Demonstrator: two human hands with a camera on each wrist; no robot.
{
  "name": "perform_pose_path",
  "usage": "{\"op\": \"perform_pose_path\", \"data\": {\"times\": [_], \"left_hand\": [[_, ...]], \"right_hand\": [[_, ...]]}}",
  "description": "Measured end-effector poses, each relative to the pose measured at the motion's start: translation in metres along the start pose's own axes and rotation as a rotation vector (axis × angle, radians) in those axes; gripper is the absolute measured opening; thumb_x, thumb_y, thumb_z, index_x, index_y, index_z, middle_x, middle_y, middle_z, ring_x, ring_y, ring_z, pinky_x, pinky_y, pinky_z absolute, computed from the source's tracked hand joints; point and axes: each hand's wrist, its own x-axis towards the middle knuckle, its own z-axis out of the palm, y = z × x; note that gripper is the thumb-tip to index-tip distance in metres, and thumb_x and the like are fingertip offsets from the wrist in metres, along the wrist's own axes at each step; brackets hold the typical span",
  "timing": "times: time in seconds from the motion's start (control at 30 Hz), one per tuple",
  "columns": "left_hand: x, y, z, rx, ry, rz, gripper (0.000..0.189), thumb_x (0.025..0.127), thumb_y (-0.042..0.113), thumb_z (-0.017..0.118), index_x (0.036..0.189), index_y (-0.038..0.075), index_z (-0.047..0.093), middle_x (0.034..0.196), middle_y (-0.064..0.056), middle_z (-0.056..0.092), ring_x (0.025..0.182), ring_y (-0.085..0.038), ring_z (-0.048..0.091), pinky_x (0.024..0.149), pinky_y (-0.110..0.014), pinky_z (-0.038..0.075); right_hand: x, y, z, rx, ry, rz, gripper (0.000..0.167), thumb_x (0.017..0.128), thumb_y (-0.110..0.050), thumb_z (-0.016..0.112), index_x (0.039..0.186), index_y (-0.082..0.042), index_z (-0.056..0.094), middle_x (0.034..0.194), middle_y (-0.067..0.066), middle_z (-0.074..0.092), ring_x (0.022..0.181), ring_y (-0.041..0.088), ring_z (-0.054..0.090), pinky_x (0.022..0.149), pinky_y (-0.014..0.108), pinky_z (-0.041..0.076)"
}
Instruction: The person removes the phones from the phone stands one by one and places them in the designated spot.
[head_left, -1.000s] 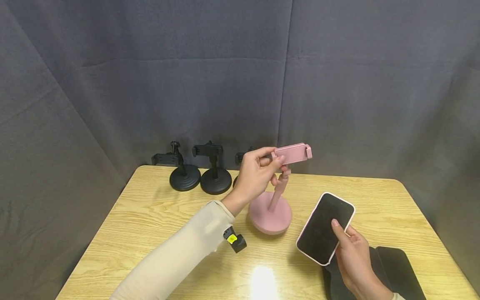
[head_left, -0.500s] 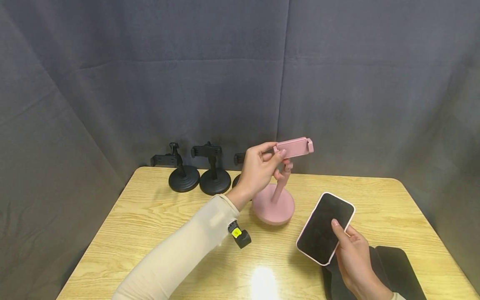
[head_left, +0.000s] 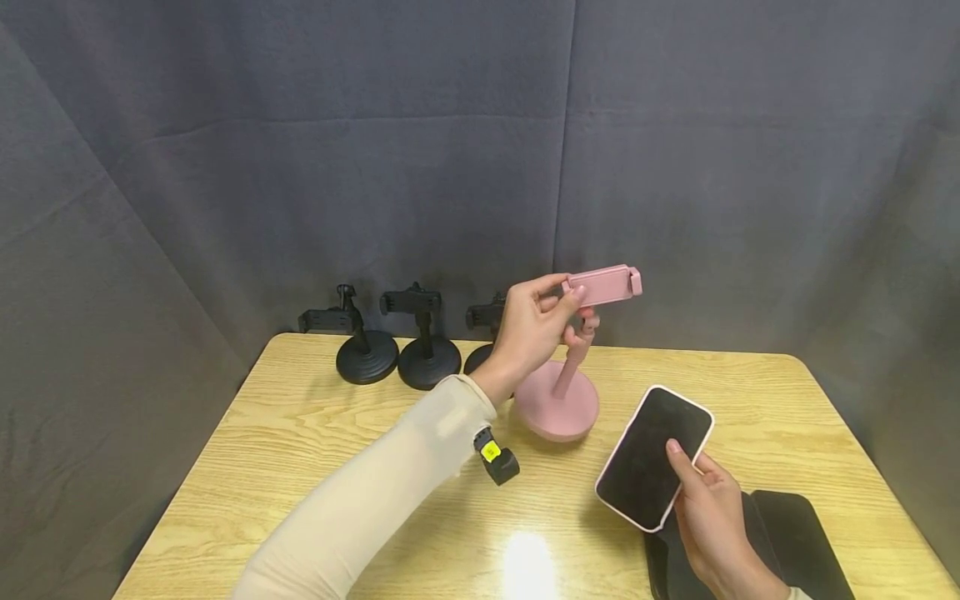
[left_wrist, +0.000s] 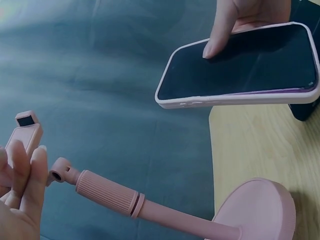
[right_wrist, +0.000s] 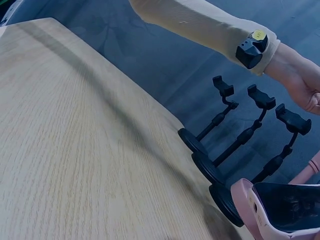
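Note:
My left hand (head_left: 531, 329) pinches the left end of the clamp (head_left: 606, 287) on a pink phone stand, thumb in front and fingers behind. The stand's arm (left_wrist: 172, 220) runs down to its round base (head_left: 555, 404); whether that base touches the table cannot be told. To the right, my right hand (head_left: 708, 517) holds a phone (head_left: 654, 458) in a pale pink case, dark screen up, thumb on the glass. The phone is apart from the stand, and the clamp is without a phone. In the right wrist view, one end of the phone (right_wrist: 295, 205) shows at the lower right corner.
Several black phone stands stand in a row at the table's back left, including a left one (head_left: 366, 358) and a middle one (head_left: 429, 362); my left arm partly covers the right one (head_left: 483, 317). A folded black item (head_left: 798, 533) lies under my right hand. Grey cloth (head_left: 300, 192) hangs behind the table (head_left: 300, 450).
My left hand and the pink stand have moved up and to the right in the head view, base included. The right hand and the phone have stayed almost in place.

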Motion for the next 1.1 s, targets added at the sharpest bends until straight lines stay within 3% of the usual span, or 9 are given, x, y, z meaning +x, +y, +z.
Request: {"op": "perform_pose_path", "data": {"times": [0.1, 0.3, 0.53, 0.77, 1.1], "left_hand": [[0.003, 0.0, 0.004, -0.01, 0.005, -0.025, 0.043, 0.101, 0.014, 0.063, 0.139, -0.003, 0.056, 0.095, -0.029, 0.074, 0.046, -0.005, 0.055, 0.053, -0.016, 0.055], [0.011, 0.0, 0.01, -0.037, 0.061, -0.068, 0.044, 0.101, 0.015, 0.064, 0.141, -0.001, 0.056, 0.097, -0.027, 0.075, 0.046, -0.005, 0.054, 0.049, -0.016, 0.05], [0.017, 0.0, 0.018, -0.043, 0.081, -0.124, 0.041, 0.101, 0.013, 0.063, 0.139, 0.0, 0.057, 0.099, -0.024, 0.076, 0.046, -0.005, 0.054, 0.048, -0.015, 0.046], [0.021, -0.003, 0.023, -0.061, 0.125, -0.141, 0.039, 0.102, 0.013, 0.06, 0.139, -0.001, 0.057, 0.098, -0.025, 0.076, 0.045, -0.006, 0.054, 0.05, -0.015, 0.047], [0.03, -0.006, 0.034, -0.054, 0.169, -0.182, 0.04, 0.102, 0.014, 0.061, 0.14, 0.002, 0.056, 0.094, -0.023, 0.075, 0.049, -0.011, 0.058, 0.065, -0.029, 0.064]], "right_hand": [[-0.001, 0.001, 0.0, -0.008, 0.004, 0.007, 0.015, 0.104, -0.029, 0.057, 0.102, -0.035, 0.071, 0.101, -0.018, 0.077, 0.098, -0.004, 0.071, 0.085, 0.016, 0.058], [-0.001, 0.003, -0.001, -0.011, 0.01, 0.008, 0.016, 0.104, -0.029, 0.058, 0.101, -0.034, 0.072, 0.098, -0.017, 0.078, 0.098, -0.004, 0.071, 0.086, 0.016, 0.057], [-0.001, 0.004, -0.003, -0.022, 0.001, 0.01, 0.016, 0.104, -0.03, 0.057, 0.102, -0.035, 0.072, 0.099, -0.018, 0.078, 0.101, -0.005, 0.07, 0.087, 0.014, 0.056], [-0.002, 0.003, -0.003, -0.042, 0.001, 0.022, 0.016, 0.104, -0.032, 0.057, 0.1, -0.035, 0.072, 0.099, -0.018, 0.077, 0.1, -0.006, 0.069, 0.088, 0.015, 0.055], [-0.004, 0.004, -0.003, -0.047, 0.007, 0.023, 0.017, 0.104, -0.033, 0.056, 0.099, -0.035, 0.072, 0.098, -0.019, 0.077, 0.103, -0.008, 0.068, 0.089, 0.013, 0.053]]}}
